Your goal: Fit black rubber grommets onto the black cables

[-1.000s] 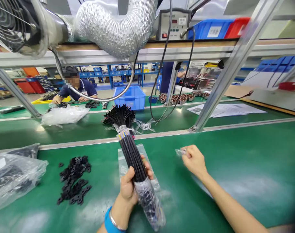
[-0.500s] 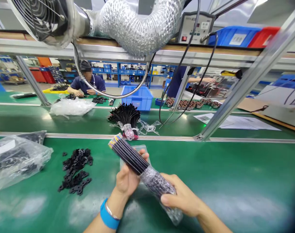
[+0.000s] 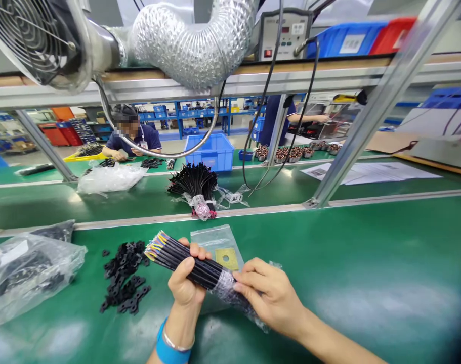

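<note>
A bundle of black cables point(image 3: 177, 255) with blue and yellow wire ends lies slanted across both hands, above the green bench. Clear plastic wrap point(image 3: 224, 285) covers its lower right half. My left hand point(image 3: 190, 278), with a blue wristband, is closed around the bare cables near their coloured ends. My right hand point(image 3: 271, 296) pinches the wrap at its upper edge with thumb and fingers; the far end of the bundle is partly hidden behind it. Under the bundle lies a clear zip bag point(image 3: 211, 235) with a yellow square piece point(image 3: 227, 258) that has a hole.
Small black parts point(image 3: 126, 273) lie heaped left of my hands, beside a large plastic bag point(image 3: 29, 278). Another cable bundle point(image 3: 200, 187) stands past the metal rail. A blue bin point(image 3: 211, 151) and a co-worker point(image 3: 131, 134) are across the bench. A metal post point(image 3: 370, 111) rises at right.
The bundle has shifted left and tilted flatter. My left fingers have closed over it, and my right hand has moved up the wrap to its edge. The yellow piece has come into sight.
</note>
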A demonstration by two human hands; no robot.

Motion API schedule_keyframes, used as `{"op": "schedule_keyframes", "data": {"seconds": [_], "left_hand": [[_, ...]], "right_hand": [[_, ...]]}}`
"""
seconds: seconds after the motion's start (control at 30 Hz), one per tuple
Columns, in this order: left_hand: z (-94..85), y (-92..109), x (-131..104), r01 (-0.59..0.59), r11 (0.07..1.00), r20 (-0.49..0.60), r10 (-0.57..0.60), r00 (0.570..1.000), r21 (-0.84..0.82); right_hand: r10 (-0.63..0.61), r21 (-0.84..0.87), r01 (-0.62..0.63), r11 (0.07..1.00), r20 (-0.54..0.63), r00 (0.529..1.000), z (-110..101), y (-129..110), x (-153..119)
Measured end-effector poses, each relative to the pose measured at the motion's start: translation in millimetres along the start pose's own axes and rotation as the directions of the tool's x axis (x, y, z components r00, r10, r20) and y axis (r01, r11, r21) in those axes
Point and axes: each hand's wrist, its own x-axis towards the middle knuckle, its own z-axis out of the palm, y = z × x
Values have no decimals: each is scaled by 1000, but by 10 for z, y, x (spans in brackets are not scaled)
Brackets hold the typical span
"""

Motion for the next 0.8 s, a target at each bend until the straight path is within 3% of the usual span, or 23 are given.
{"op": "schedule_keyframes", "data": {"seconds": [0.1, 0.2, 0.27, 0.33, 0.4, 0.43, 0.47, 0.53, 0.6, 0.63, 0.67, 0.7, 0.8], "left_hand": [[6, 3, 25, -30, 999, -26, 30, 999, 13], [-9, 9, 79, -81, 997, -124, 79, 989, -9], [-31, 42, 129, -110, 992, -201, 97, 975, -55], [-53, 93, 174, -61, 985, -226, 23, 974, -164], [-61, 130, 194, 73, 956, -179, -128, 976, -283], [-58, 133, 191, 146, 940, -154, -201, 967, -308], [-50, 122, 180, 197, 934, -148, -249, 957, -298], [-28, 63, 146, 206, 958, -198, -246, 949, -202], [-14, -12, 120, 119, 986, -276, -147, 950, -115], [-15, -37, 119, 68, 992, -304, -98, 948, -109], [-22, -47, 127, 28, 992, -324, -68, 943, -127], [-34, -37, 144, 2, 988, -337, -55, 940, -156], [-73, 81, 207, 12, 973, -326, -89, 941, -231]], "right_hand": [[-83, -112, 74, 991, -69, 994, 23, -107, -17], [-185, -193, 167, 967, -76, 980, 125, -256, -178], [-240, -147, 240, 960, 19, 971, 237, -261, -301], [-254, -29, 261, 965, 147, 956, 311, -129, -332], [-116, 76, 103, 992, 205, 972, 270, 98, -235], [24, 110, -46, 993, 196, 980, 200, 210, -155], [70, 113, -90, 990, 165, 984, 107, 295, -74], [139, 124, -153, 980, 117, 983, -86, 327, 30], [255, 262, -269, 927, 85, 963, -185, 177, -14], [216, 348, -244, 905, 118, 969, -179, 67, -90], [106, 419, -180, 890, 195, 975, -141, -36, -186], [-27, 446, -119, 887, 308, 951, -81, -112, -282], [-79, 443, -108, 890, 383, 920, 77, -85, -383]]}}
